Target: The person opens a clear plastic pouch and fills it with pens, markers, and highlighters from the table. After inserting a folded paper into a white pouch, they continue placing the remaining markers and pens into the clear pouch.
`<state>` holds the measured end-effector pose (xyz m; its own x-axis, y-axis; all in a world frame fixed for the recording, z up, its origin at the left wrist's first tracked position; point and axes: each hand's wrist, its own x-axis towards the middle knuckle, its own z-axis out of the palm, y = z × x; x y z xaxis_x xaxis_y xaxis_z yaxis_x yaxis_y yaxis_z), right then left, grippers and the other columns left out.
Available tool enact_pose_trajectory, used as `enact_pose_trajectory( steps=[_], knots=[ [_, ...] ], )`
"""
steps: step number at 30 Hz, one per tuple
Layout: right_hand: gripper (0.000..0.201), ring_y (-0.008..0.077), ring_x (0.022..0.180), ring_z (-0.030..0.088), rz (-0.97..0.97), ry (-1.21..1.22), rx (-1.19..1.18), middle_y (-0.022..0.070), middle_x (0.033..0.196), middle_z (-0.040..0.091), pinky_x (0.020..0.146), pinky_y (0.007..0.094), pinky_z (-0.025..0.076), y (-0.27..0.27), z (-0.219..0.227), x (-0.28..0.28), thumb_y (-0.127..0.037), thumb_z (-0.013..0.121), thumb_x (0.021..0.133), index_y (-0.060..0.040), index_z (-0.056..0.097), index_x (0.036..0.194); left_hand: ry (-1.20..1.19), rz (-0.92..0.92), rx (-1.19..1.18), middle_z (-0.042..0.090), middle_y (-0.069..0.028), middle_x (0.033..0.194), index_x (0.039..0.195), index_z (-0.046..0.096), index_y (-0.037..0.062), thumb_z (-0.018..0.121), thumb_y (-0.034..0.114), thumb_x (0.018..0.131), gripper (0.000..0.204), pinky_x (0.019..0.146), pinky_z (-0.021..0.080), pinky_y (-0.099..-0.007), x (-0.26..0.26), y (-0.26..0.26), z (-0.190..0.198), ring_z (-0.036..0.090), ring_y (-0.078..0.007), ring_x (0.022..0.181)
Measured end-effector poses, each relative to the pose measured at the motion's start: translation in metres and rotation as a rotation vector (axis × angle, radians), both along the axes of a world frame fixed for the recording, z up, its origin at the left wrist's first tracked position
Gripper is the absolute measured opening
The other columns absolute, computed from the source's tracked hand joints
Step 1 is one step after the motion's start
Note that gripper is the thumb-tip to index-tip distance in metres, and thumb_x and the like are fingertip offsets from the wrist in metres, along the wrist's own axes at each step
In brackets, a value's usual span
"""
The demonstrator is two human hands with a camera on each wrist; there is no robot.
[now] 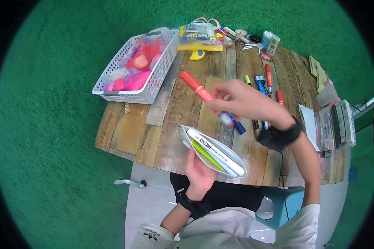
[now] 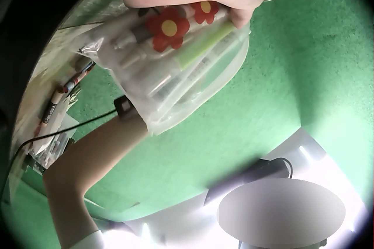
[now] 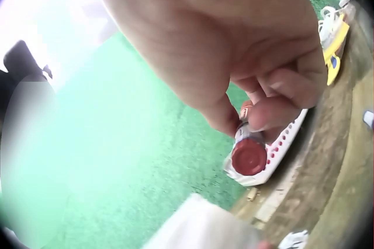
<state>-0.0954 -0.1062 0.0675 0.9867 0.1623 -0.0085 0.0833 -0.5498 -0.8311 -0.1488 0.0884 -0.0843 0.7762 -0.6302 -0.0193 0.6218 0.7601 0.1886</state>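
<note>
My left hand (image 1: 200,173) holds a translucent pencil pouch (image 2: 201,68) with red flowers on its side, its mouth spread wide in the head view. Inside lie a white permanent marker (image 1: 214,150) and a lime-green pen (image 1: 207,155). Above and beyond the pouch, my right hand (image 1: 243,99) pinches a red marker (image 1: 194,85) between thumb and fingers. In the right wrist view the red end of that marker faces the camera, below the fingers (image 3: 274,113). A dark-blue-capped marker (image 1: 239,126) lies on the table beneath the right hand.
A white perforated basket (image 1: 149,96) of pink and red packets stands at the table's left. Several markers, including a red one (image 1: 269,76), lie right of centre. Yellow-edged bags (image 1: 200,39) and cotton swabs (image 1: 266,38) sit at the back; boxes (image 1: 344,124) stand at the right.
</note>
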Motion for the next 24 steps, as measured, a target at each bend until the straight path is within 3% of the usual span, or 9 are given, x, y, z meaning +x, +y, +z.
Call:
enact_pose_trajectory(
  steps=[1, 3, 4, 7, 8, 9, 11, 22, 24],
  knots=[
    [0.022, 0.0089, 0.052, 0.055, -0.063, 0.179, 0.023, 0.0006, 0.067, 0.059, 0.046, 0.0277, 0.043, 0.009, 0.030, -0.022, -0.022, 0.061, 0.089, -0.0008, 0.057, 0.083, 0.005, 0.000, 0.001, 0.050, -0.0098, 0.135, 0.140, 0.039, 0.0134, 0.041, 0.040, 0.098, 0.050, 0.106, 0.036, -0.0492, 0.000, -0.001, 0.001, 0.049, -0.0280, 0.123],
    [0.022, 0.0102, 0.051, 0.055, -0.052, 0.179, 0.013, 0.0021, 0.064, 0.058, 0.048, 0.0291, 0.043, 0.011, 0.033, -0.050, -0.021, 0.063, 0.088, -0.0002, 0.058, 0.084, -0.026, -0.013, -0.060, 0.049, -0.0083, 0.135, 0.140, 0.039, 0.0141, 0.041, 0.039, 0.098, 0.049, 0.107, 0.035, -0.0480, 0.000, -0.002, 0.004, 0.049, -0.0269, 0.124],
    [0.021, 0.0137, 0.050, 0.056, -0.028, 0.156, -0.058, 0.0049, 0.061, 0.058, 0.049, 0.0308, 0.043, 0.015, 0.034, -0.063, -0.020, 0.064, 0.087, 0.0000, 0.059, 0.085, 0.013, 0.046, 0.118, 0.049, -0.0080, 0.135, 0.139, 0.040, 0.0145, 0.041, 0.041, 0.098, 0.049, 0.107, 0.035, -0.0477, -0.002, -0.004, 0.009, 0.048, -0.0273, 0.124],
    [0.020, 0.0258, 0.051, 0.057, 0.074, -0.119, -0.264, 0.0128, 0.057, 0.055, 0.051, 0.0350, 0.043, 0.024, 0.018, -0.089, -0.018, 0.066, 0.084, 0.0009, 0.060, 0.085, 0.057, 0.057, 0.151, 0.050, -0.0087, 0.133, 0.137, 0.041, 0.0147, 0.041, 0.043, 0.097, 0.049, 0.106, 0.035, -0.0470, -0.002, -0.006, 0.010, 0.048, -0.0275, 0.124],
    [0.020, 0.0324, 0.056, 0.058, 0.067, -0.100, -0.341, 0.0151, 0.059, 0.055, 0.054, 0.0385, 0.044, 0.028, 0.016, -0.095, -0.017, 0.068, 0.082, 0.0005, 0.059, 0.088, 0.069, 0.070, 0.201, 0.050, -0.0097, 0.133, 0.137, 0.041, 0.0139, 0.040, 0.045, 0.097, 0.050, 0.105, 0.036, -0.0465, -0.001, -0.008, 0.005, 0.047, -0.0275, 0.124],
    [0.020, 0.0324, 0.056, 0.058, 0.066, -0.104, -0.336, 0.0151, 0.059, 0.055, 0.054, 0.0385, 0.044, 0.031, 0.015, -0.099, -0.017, 0.068, 0.082, 0.0005, 0.059, 0.088, 0.065, 0.070, 0.206, 0.050, -0.0097, 0.133, 0.137, 0.041, 0.0139, 0.040, 0.045, 0.097, 0.050, 0.105, 0.036, -0.0465, -0.001, -0.008, 0.006, 0.047, -0.0275, 0.124],
    [0.024, 0.0400, 0.069, 0.060, 0.071, -0.077, -0.383, 0.0195, 0.073, 0.061, 0.059, 0.0453, 0.047, 0.036, 0.017, -0.104, -0.017, 0.064, 0.085, 0.0034, 0.053, 0.089, 0.054, 0.107, 0.246, 0.049, -0.0101, 0.134, 0.137, 0.040, 0.0127, 0.039, 0.045, 0.098, 0.051, 0.105, 0.036, -0.0460, -0.002, -0.009, 0.009, 0.046, -0.0270, 0.125],
    [0.023, 0.0404, 0.071, 0.060, -0.012, -0.229, -0.344, 0.0198, 0.079, 0.060, 0.059, 0.0454, 0.046, 0.039, -0.014, -0.096, -0.015, 0.064, 0.084, 0.0036, 0.053, 0.094, 0.010, 0.078, 0.260, 0.046, -0.0097, 0.137, 0.138, 0.037, 0.0098, 0.040, 0.037, 0.100, 0.047, 0.109, 0.032, -0.0439, -0.004, -0.011, 0.014, 0.044, -0.0251, 0.128],
    [0.023, 0.0360, 0.073, 0.059, -0.039, -0.299, -0.271, 0.0178, 0.079, 0.059, 0.064, 0.0421, 0.046, 0.039, -0.020, -0.092, -0.010, 0.068, 0.080, 0.0028, 0.055, 0.094, -0.053, 0.091, 0.228, 0.045, -0.0098, 0.138, 0.139, 0.036, 0.0098, 0.041, 0.033, 0.100, 0.046, 0.109, 0.031, -0.0439, -0.004, -0.010, 0.014, 0.043, -0.0246, 0.129]
  ],
)
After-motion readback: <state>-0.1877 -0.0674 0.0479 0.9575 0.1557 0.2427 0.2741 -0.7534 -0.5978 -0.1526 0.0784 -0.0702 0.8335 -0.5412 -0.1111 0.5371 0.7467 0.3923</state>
